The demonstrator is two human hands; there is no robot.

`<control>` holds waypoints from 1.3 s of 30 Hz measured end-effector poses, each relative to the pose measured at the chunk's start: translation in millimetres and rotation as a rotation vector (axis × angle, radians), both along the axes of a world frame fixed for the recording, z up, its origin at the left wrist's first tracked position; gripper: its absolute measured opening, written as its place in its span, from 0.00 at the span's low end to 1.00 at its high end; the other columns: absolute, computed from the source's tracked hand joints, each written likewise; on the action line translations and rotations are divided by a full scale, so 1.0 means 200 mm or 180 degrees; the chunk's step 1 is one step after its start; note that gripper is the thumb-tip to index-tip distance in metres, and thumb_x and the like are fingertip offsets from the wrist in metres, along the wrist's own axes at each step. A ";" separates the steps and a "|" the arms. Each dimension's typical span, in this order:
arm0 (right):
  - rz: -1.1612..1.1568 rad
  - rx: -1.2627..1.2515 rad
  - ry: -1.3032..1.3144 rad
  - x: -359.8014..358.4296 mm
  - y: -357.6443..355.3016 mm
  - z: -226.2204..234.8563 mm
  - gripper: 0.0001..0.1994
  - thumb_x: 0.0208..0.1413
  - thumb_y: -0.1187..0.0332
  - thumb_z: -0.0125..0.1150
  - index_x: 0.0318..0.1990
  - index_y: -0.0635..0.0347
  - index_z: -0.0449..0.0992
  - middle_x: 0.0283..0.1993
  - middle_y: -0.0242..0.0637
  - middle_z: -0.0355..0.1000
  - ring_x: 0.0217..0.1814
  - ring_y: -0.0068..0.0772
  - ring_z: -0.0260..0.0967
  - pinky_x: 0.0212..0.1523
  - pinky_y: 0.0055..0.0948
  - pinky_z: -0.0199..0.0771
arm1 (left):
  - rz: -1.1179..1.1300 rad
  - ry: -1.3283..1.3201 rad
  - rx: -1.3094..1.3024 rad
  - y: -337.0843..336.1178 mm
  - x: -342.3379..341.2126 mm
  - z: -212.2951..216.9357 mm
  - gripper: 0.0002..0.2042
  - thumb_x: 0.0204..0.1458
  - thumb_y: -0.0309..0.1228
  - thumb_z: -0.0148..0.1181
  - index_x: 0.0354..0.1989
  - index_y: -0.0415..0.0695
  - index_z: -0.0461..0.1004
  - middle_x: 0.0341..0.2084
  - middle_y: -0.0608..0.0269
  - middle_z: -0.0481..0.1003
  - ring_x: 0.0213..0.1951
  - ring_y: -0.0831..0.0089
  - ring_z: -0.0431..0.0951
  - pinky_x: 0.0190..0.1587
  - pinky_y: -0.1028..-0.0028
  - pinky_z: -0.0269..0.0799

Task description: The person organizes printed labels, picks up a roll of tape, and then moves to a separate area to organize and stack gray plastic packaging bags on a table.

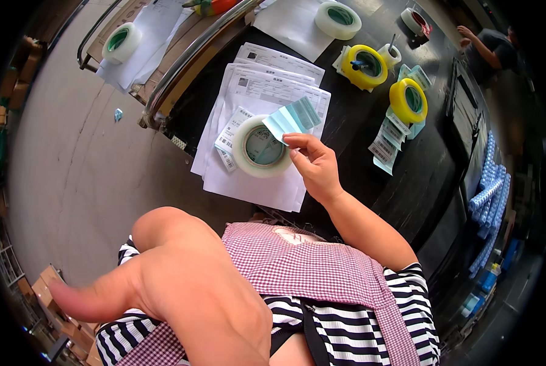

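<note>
My right hand (317, 168) pinches the near edge of a pale blue label strip (296, 116) between thumb and fingertips. Behind those fingertips, a large roll of clear tape (243, 155) lies flat on printed paper sheets (239, 190). White barcode labels (233, 129) stick out from under the roll's left side. Close to the camera, my left hand (199, 299) is raised at the lower left, its thumb stretched out to the left. It appears to hold nothing, though its other fingers are out of sight.
The black table (358, 183) carries yellow tape rolls (408, 100) with label strips (386, 146), and another clear tape roll (338, 20). A metal-railed cart (163, 85) stands at left with a tape roll (121, 43). Blue patterned rolls (489, 195) and a person (492, 55) are at right.
</note>
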State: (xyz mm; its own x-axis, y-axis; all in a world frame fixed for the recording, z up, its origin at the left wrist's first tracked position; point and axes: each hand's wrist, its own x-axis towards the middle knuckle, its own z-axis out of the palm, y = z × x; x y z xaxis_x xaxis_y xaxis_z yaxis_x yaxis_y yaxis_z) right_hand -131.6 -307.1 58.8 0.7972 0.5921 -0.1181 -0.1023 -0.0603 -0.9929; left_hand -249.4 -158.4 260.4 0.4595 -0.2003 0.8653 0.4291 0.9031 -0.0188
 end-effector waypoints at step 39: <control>-0.1489 -0.1566 -0.1233 -0.22 -0.86 0.11 0.14 0.54 0.75 0.63 0.49 0.63 0.79 0.45 0.40 0.76 0.45 0.33 0.76 0.44 0.26 0.75 | -0.0277 -0.0062 0.0019 -0.28 -0.06 0.09 0.46 0.58 0.65 0.50 0.54 0.19 0.70 0.45 0.31 0.77 0.28 0.63 0.79 0.26 0.71 0.72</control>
State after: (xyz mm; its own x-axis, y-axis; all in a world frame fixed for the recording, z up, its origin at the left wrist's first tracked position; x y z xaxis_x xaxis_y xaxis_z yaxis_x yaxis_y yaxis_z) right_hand -175.5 -479.1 80.9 0.9890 0.1360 0.0578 0.1228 -0.5389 -0.8334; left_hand -262.0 -214.7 278.6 0.4231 -0.2439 0.8726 0.5063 0.8623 -0.0045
